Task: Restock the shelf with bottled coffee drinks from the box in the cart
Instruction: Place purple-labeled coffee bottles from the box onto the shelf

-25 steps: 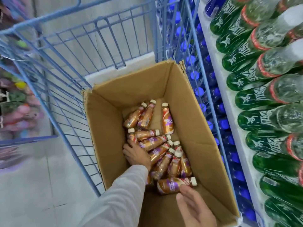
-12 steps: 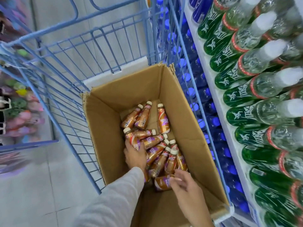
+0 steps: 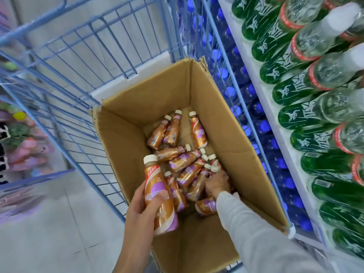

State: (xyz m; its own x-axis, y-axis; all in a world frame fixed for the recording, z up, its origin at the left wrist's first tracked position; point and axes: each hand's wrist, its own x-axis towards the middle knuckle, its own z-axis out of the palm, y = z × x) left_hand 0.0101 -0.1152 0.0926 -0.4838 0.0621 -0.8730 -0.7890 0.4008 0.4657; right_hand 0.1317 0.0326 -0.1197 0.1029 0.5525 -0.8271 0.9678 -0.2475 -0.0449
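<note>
Box [image 3: 126, 146] holding coffee bottles [image 3: 184, 161], left hand [image 3: 140, 208] gripping raised bottle [image 3: 156, 184]; right hand [image 3: 216, 183] inside, grip unclear

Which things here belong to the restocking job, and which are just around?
Job: held coffee bottle, left hand, right hand, loose coffee bottles, cardboard box, cart.
Around: green bottles, blue-capped bottles.

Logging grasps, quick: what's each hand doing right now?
Left hand: holding a bottle.
Right hand: in the box among loose bottles; grip cannot be told.
</note>
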